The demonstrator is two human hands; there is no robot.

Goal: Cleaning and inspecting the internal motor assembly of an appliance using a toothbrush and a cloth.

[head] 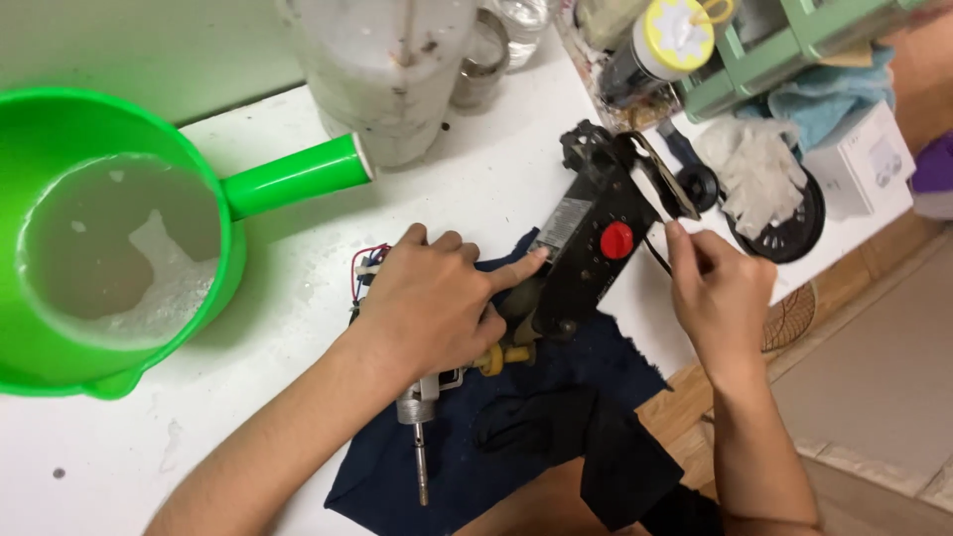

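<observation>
A: Your left hand (pixel 429 303) lies flat over the motor assembly (pixel 437 382), fingers curled, forefinger stretched out and pressing the side of the black housing (pixel 591 260).

B: Clamped on it?

A: Pressing down more than gripping. Palm covers the motor; its metal shaft (pixel 421 467) sticks out below your wrist. The brass-coloured fitting (pixel 496 357) shows just beside your thumb. Red and blue wires (pixel 365 266) peek out behind the knuckles.

B: Right hand?

A: Your right hand (pixel 717 288) sits at the housing's far end, fingertips pinched together on a thin black cable (pixel 655 256). Closed on it, as far as the view shows.

B: Where's the housing itself?

A: Tilted across the dark blue cloth (pixel 556 397), on the white table (pixel 248 397). Red knob (pixel 616 240) faces up.

B: Around it?

A: Green scoop (pixel 119 248) holding cloudy water, far left, handle pointing toward a dirty translucent jar (pixel 387 69). Black round fan part (pixel 794 223) and a grey rag (pixel 754 164) past your right hand. White box (pixel 864 164) beside those.
</observation>
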